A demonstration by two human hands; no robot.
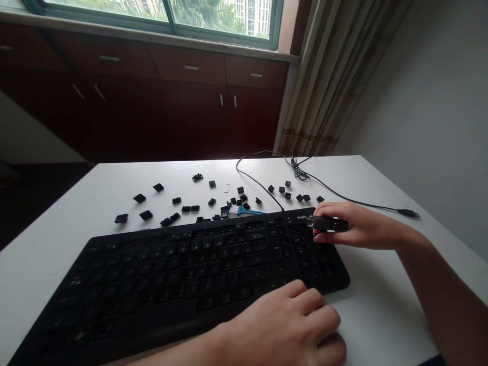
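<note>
A black full-size keyboard (152, 315) lies across the white table, with several key positions bare of their caps. At its upper right corner, my right hand (354, 223) is closed on a small black hand tool (331, 223). The tool has a thin, shiny end that sits over the number pad. My left hand (285, 325) rests at the keyboard's front edge, below the arrow keys. Its fingers are curled and the fingertips are hidden, so anything inside them is out of sight.
Behind the keyboard, several loose black keycaps (139, 198) lie scattered on the table (366, 173). A blue brush (247, 210) with white bristles lies among them. The keyboard's cable (259, 182) loops back to a bundle and ends in a plug (407, 212) at the right.
</note>
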